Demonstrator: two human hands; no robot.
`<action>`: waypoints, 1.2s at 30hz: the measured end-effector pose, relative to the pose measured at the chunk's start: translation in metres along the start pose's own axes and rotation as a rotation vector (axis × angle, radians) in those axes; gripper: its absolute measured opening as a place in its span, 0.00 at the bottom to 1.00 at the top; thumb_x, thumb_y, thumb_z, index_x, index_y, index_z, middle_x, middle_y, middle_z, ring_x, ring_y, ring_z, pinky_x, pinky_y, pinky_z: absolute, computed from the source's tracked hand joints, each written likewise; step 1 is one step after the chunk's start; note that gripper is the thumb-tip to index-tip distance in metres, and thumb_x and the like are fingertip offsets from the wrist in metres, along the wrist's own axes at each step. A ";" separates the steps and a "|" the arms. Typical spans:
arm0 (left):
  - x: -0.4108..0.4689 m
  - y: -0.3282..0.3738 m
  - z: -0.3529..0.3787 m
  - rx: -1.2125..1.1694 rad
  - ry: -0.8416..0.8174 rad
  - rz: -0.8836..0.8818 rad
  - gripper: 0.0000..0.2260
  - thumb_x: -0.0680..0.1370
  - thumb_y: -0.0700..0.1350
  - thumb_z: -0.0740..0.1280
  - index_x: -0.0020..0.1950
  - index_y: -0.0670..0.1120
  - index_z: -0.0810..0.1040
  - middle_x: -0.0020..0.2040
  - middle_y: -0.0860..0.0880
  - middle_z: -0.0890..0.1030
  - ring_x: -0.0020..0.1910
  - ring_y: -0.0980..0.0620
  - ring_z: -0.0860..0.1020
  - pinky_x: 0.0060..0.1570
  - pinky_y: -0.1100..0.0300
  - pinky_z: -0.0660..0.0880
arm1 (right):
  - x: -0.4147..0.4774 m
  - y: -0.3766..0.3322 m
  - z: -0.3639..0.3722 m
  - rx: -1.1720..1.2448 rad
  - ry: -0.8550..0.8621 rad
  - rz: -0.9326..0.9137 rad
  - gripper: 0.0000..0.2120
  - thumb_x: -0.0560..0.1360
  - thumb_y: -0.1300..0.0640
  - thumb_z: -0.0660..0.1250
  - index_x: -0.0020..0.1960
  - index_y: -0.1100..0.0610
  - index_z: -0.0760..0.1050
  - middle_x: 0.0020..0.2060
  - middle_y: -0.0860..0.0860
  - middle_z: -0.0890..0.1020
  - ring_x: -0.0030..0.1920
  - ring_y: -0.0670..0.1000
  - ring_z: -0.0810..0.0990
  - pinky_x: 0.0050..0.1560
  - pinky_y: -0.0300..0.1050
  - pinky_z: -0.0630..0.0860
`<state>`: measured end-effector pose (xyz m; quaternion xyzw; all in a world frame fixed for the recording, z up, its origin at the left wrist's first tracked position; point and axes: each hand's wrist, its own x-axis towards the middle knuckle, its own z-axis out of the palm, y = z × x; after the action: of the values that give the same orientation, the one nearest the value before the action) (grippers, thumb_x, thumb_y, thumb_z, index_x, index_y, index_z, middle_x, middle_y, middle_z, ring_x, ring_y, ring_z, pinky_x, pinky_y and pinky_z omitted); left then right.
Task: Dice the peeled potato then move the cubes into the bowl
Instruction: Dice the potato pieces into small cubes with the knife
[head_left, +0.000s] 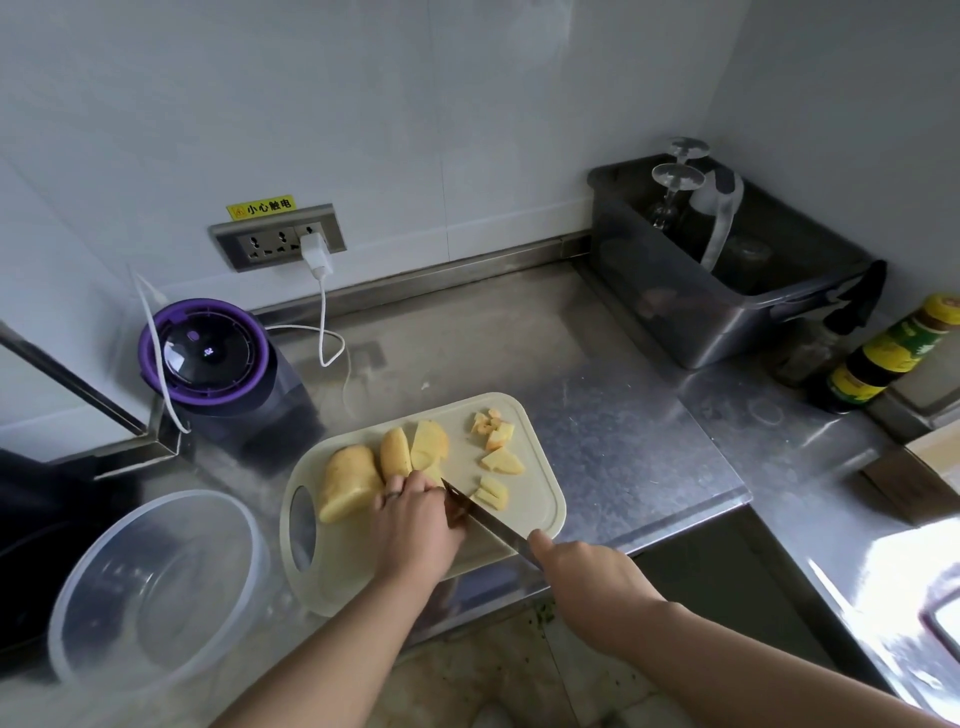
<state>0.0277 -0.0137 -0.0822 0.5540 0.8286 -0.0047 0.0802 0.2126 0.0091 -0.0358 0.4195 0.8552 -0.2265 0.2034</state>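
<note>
A pale cutting board (540, 499) lies on the steel counter. On it are large peeled potato pieces (348, 483) at the left and several small cut cubes (496, 447) at the right. My left hand (415, 525) presses down on a potato slice, fingers curled over it. My right hand (587, 571) grips the handle of a knife (483, 519), its blade angled down beside my left fingers. A clear plastic bowl (78, 597) stands left of the board, with nothing visible inside.
A purple-lidded appliance (205, 353) with a white cable stands behind the board, plugged into a wall socket (278, 239). A grey tub (701, 312) with glasses sits back right, bottles (883, 358) beside it. The counter's front edge runs just below the board.
</note>
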 end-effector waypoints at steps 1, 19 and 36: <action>-0.001 0.001 0.000 -0.001 0.004 -0.008 0.15 0.74 0.58 0.65 0.57 0.53 0.79 0.63 0.56 0.73 0.63 0.51 0.67 0.59 0.56 0.64 | -0.001 0.001 -0.001 0.005 0.013 0.006 0.20 0.79 0.65 0.57 0.68 0.52 0.60 0.41 0.54 0.75 0.39 0.52 0.75 0.37 0.44 0.71; 0.025 0.018 0.008 -0.126 -0.122 0.050 0.11 0.80 0.49 0.63 0.59 0.47 0.76 0.56 0.49 0.79 0.54 0.51 0.78 0.50 0.61 0.76 | 0.001 0.030 -0.034 0.091 0.221 0.067 0.12 0.83 0.58 0.55 0.66 0.52 0.63 0.41 0.52 0.78 0.36 0.52 0.77 0.39 0.44 0.75; 0.082 0.023 -0.013 -0.243 -0.153 0.270 0.15 0.78 0.46 0.67 0.64 0.49 0.77 0.61 0.48 0.73 0.54 0.49 0.77 0.56 0.59 0.72 | 0.010 0.048 -0.044 0.083 0.285 0.111 0.11 0.84 0.55 0.52 0.66 0.53 0.62 0.32 0.48 0.70 0.29 0.47 0.67 0.28 0.39 0.62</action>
<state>0.0163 0.0718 -0.0793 0.6443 0.7328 0.0642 0.2090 0.2385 0.0660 -0.0156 0.5019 0.8408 -0.1886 0.0747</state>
